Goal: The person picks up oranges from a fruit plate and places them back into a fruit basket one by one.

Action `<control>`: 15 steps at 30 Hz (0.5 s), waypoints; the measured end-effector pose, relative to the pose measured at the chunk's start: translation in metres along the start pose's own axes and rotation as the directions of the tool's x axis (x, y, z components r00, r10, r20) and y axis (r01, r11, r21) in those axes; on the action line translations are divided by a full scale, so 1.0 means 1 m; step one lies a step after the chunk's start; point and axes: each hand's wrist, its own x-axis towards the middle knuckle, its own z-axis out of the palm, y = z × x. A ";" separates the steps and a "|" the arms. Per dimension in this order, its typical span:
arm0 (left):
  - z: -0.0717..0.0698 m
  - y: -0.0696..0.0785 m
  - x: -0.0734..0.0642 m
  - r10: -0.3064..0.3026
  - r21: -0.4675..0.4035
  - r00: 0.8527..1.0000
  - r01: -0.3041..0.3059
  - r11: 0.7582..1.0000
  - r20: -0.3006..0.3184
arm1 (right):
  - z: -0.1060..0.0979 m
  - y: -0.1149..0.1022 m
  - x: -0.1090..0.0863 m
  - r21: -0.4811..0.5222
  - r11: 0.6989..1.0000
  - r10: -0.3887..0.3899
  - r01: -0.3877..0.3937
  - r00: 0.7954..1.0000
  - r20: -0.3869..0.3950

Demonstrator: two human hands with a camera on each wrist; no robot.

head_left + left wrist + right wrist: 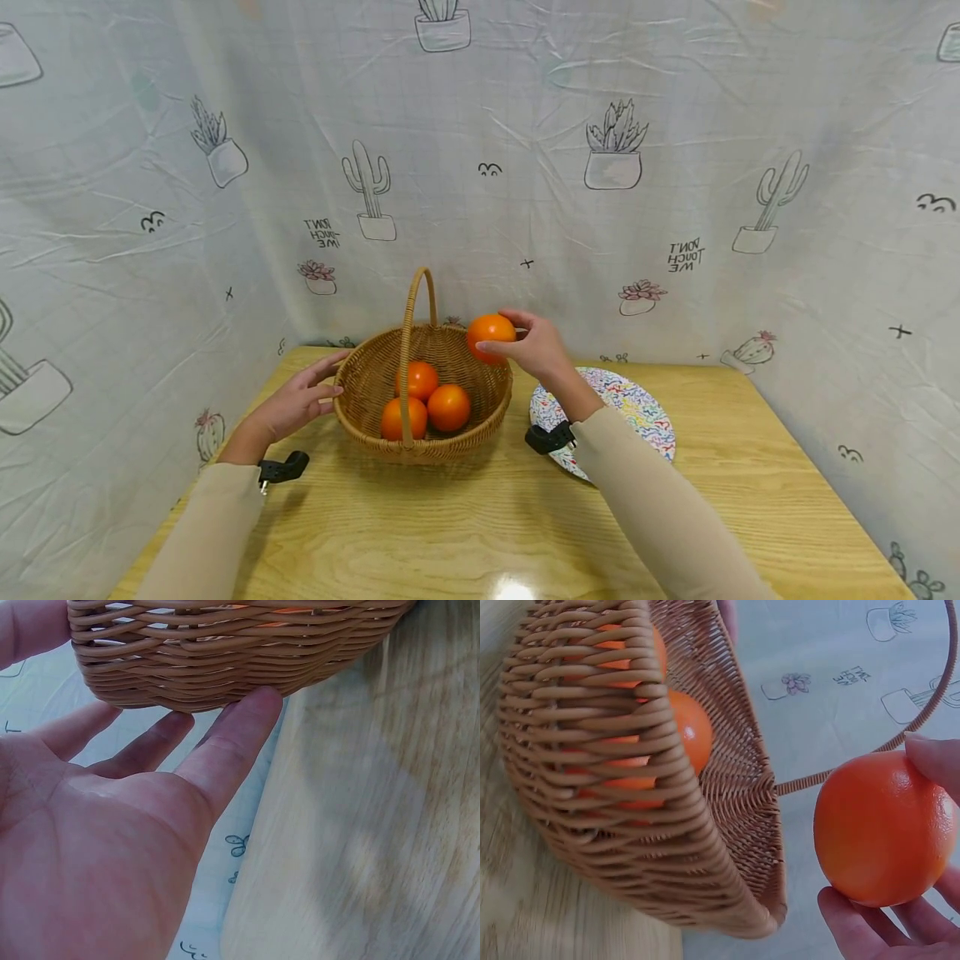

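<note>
My right hand (pixel 542 348) pinches a round, smooth orange fruit (pixel 491 335) between thumb and fingers. In the head view this fruit overlaps the basket's back right rim; the right wrist view shows it beside the rim. Three similar fruits (pixel 448 407) lie inside the brown wicker basket (pixel 367 383), which stands on the table with its arched handle (pixel 406 350) up. At the basket's left side is my left hand (pixel 298 402), its fairly straight fingers touching the wickerwork. The left wrist view shows those fingertips (pixel 262 705) against the outer wall.
A round plate (pixel 630 400) with a multicoloured squiggle pattern lies right of the basket, partly under my right forearm. The wooden table (pixel 420 533) runs back to a hanging cloth (pixel 480 108) printed with potted cacti. More cloth hangs along both sides.
</note>
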 end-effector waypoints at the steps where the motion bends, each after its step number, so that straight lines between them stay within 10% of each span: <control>1: 0.000 0.000 0.000 0.000 0.000 1.000 0.000 1.000 0.000 | 0.002 -0.001 0.001 0.002 1.000 0.002 -0.002 1.000 0.001; 15: 0.000 0.002 0.000 0.019 0.000 1.000 -0.019 1.000 0.016 | 0.027 -0.003 0.016 -0.013 1.000 0.013 -0.013 1.000 0.000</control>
